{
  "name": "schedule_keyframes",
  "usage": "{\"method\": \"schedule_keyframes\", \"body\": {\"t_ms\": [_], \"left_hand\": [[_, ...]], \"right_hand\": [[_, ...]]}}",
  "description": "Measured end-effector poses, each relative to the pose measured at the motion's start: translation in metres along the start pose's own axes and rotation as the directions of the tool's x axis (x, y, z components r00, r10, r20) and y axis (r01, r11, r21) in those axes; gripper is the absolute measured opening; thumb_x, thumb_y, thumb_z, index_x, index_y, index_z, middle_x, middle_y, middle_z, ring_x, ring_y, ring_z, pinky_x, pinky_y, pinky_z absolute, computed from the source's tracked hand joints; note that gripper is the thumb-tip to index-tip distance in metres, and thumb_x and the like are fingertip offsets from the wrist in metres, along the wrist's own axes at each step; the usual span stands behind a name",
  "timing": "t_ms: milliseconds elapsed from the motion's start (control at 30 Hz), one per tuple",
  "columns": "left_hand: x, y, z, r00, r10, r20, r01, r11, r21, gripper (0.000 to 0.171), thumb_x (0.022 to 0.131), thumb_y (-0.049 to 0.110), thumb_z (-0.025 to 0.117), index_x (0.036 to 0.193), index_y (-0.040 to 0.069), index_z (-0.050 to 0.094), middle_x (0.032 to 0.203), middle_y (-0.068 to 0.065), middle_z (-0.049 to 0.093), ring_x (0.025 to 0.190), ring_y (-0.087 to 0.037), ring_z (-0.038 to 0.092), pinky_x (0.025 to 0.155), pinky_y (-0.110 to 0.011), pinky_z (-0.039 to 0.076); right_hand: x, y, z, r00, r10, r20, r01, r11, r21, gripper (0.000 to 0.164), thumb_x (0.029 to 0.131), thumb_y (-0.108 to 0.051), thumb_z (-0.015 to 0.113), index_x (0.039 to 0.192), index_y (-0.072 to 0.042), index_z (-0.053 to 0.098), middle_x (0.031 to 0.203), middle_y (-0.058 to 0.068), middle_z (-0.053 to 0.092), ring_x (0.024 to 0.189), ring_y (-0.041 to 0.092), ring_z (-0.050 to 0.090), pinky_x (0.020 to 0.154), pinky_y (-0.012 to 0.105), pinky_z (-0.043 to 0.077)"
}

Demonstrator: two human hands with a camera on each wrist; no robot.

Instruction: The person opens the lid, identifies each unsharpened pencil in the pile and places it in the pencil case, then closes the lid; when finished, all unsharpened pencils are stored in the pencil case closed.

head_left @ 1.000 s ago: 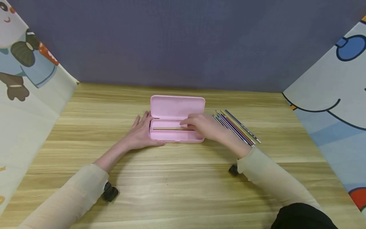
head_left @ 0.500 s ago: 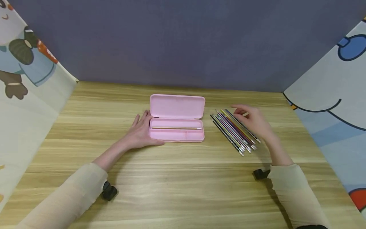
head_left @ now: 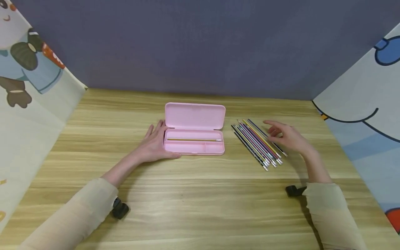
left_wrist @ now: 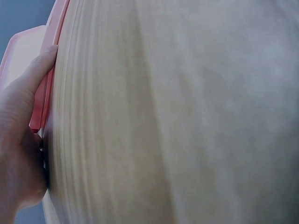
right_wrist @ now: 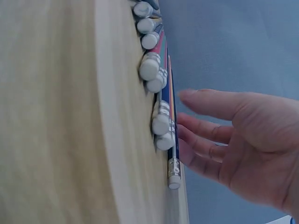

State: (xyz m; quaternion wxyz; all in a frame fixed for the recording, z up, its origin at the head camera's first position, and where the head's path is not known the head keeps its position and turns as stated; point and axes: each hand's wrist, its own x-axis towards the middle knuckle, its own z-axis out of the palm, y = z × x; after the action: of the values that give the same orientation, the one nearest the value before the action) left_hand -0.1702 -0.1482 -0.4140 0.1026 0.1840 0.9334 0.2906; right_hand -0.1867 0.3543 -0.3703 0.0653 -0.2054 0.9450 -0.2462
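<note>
A pink pencil case [head_left: 185,148] lies with its lid [head_left: 195,116] raised, and one yellowish pencil [head_left: 193,139] is in its rear long compartment. At the case's left end rests my left hand [head_left: 153,146], fingers spread and fairly straight, thumb along the front edge. The left wrist view shows that thumb touching the side of the case [left_wrist: 52,56]. My right hand [head_left: 290,139] hovers at the right of a bundle of pencils [head_left: 256,144], fingers slightly bent and holding nothing. In the right wrist view, its fingertips are close to the outermost dark pencil [right_wrist: 174,175]; contact cannot be told.
Wooden tabletop [head_left: 200,201] stretches in front of the case and pencils. A dark blue-grey wall [head_left: 200,48] stands along the back edge. Cartoon-printed panels [head_left: 359,104] flank both sides. The pencils' white eraser ends [right_wrist: 161,123] point toward the front right.
My right hand has left the case, where the pencil now lies uncovered, and moved right to the far side of the pencil bundle, then slightly farther right. The left hand stays put.
</note>
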Motion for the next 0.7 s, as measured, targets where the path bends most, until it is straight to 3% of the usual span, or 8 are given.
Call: {"method": "schedule_keyframes", "body": {"t_ms": [267, 467, 567, 700], "left_hand": [[0.001, 0.002, 0.0, 1.0, 0.007, -0.001, -0.007, 1.0, -0.005, 0.115, 0.07, 0.06, 0.088, 0.153, 0.007, 0.029, 0.172, -0.025, 0.011, 0.163, -0.034, -0.002, 0.133, -0.053, -0.007], [0.002, 0.002, 0.001, 1.0, 0.011, -0.001, -0.011, 1.0, -0.003, 0.115, 0.07, 0.059, 0.088, 0.153, 0.006, 0.029, 0.172, -0.025, 0.013, 0.163, -0.035, 0.0, 0.133, -0.054, -0.006], [0.001, 0.001, 0.001, 1.0, 0.005, -0.003, -0.005, 1.0, -0.007, 0.115, 0.069, 0.059, 0.088, 0.152, 0.005, 0.029, 0.171, -0.026, 0.012, 0.163, -0.035, -0.001, 0.133, -0.054, -0.006], [0.0, 0.001, 0.0, 1.0, -0.001, -0.005, 0.001, 1.0, -0.006, 0.116, 0.069, 0.06, 0.088, 0.153, 0.005, 0.029, 0.171, -0.026, 0.01, 0.163, -0.036, -0.001, 0.133, -0.054, -0.007]], "right_hand": [[-0.004, 0.0, -0.001, 0.996, 0.058, 0.075, -0.057, 0.998, -0.006, 0.063, 0.093, -0.003, 0.073, 0.15, -0.002, 0.048, 0.114, 0.022, 0.07, 0.1, 0.035, 0.071, 0.08, 0.036, 0.06], [-0.006, -0.002, 0.0, 0.989, 0.105, 0.105, -0.101, 0.994, -0.034, 0.052, 0.093, 0.004, 0.069, 0.144, 0.002, 0.055, 0.105, 0.018, 0.072, 0.096, 0.031, 0.071, 0.078, 0.035, 0.061], [-0.006, -0.004, -0.003, 0.992, 0.095, 0.087, -0.091, 0.994, -0.055, 0.051, 0.093, 0.005, 0.067, 0.143, 0.003, 0.055, 0.104, 0.019, 0.071, 0.096, 0.032, 0.071, 0.076, 0.034, 0.06], [-0.003, -0.011, -0.007, 0.999, 0.033, -0.016, -0.034, 0.997, -0.064, 0.05, 0.092, 0.006, 0.065, 0.142, 0.003, 0.057, 0.102, 0.019, 0.072, 0.092, 0.031, 0.071, 0.072, 0.029, 0.058]]}}
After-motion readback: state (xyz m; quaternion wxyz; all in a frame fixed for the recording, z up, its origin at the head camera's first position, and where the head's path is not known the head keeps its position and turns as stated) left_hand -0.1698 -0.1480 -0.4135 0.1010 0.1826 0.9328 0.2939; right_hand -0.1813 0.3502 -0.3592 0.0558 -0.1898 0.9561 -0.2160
